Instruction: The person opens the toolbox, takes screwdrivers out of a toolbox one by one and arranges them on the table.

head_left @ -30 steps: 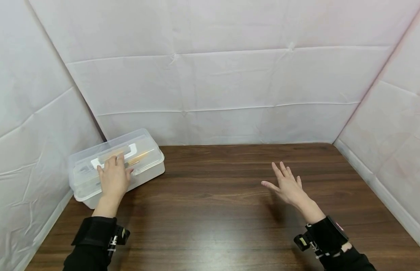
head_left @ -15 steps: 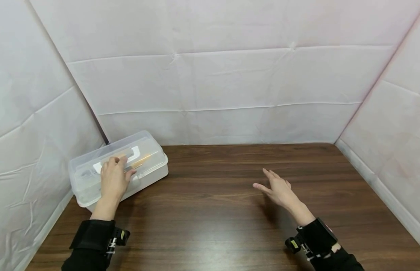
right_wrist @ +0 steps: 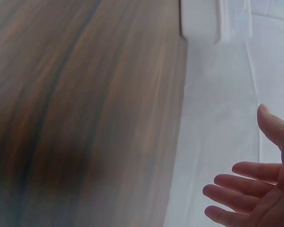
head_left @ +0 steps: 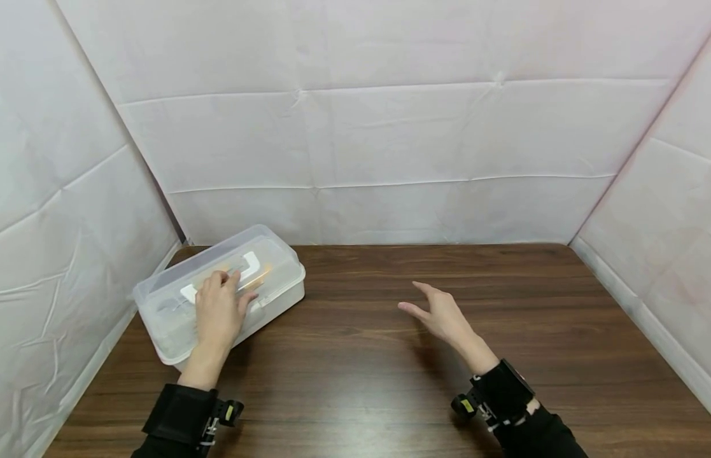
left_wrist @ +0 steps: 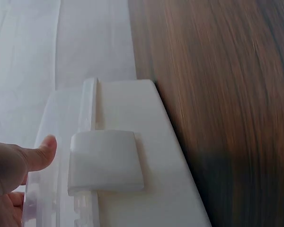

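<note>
Here the left hand point(head_left: 219, 315) grips the box point(head_left: 283, 298) by its handle point(head_left: 251, 264); the right hand point(head_left: 447, 316) spreads, empty; the left wrist view, not the right, shows a latch point(left_wrist: 105, 161).

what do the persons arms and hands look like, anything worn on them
Both arms have black sleeves. Each wrist wears a wide black band, with a small black device on its inner side bearing a yellow-green mark and pale fittings beside it. The left grip and right grip are ungloved hands.

Creased white sheeting point(head_left: 389, 140) encloses the dark brown wood-grain surface point(head_left: 355, 337) on three sides; pale glare point(head_left: 366, 426) brightens its near part.
</note>
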Tool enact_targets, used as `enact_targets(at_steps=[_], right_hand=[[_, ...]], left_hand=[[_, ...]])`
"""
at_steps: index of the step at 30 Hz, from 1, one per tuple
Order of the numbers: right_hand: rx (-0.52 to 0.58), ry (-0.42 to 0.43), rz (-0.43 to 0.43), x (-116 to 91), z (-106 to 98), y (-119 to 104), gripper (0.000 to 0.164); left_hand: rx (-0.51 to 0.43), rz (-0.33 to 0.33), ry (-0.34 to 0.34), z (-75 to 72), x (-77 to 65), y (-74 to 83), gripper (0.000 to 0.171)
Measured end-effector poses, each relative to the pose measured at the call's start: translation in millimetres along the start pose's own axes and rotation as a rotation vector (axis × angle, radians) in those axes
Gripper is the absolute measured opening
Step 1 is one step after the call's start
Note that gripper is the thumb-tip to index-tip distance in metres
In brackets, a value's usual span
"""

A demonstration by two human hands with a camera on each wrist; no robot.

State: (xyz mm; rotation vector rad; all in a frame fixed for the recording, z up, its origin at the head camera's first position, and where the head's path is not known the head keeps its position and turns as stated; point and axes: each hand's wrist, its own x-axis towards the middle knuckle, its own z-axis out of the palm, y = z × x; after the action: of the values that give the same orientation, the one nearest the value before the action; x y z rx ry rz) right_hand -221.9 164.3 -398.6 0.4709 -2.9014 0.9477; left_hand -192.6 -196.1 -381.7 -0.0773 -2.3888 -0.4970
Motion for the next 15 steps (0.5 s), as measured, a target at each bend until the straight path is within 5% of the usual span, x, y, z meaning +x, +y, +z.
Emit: enact_targets(at_steps=[15], right_hand=[[0.080,0.018,-0.088,37,24,-69,0.065]], left_hand=[[0.067,0.002,0.025,25.5,-5.9,55.3,0.048]])
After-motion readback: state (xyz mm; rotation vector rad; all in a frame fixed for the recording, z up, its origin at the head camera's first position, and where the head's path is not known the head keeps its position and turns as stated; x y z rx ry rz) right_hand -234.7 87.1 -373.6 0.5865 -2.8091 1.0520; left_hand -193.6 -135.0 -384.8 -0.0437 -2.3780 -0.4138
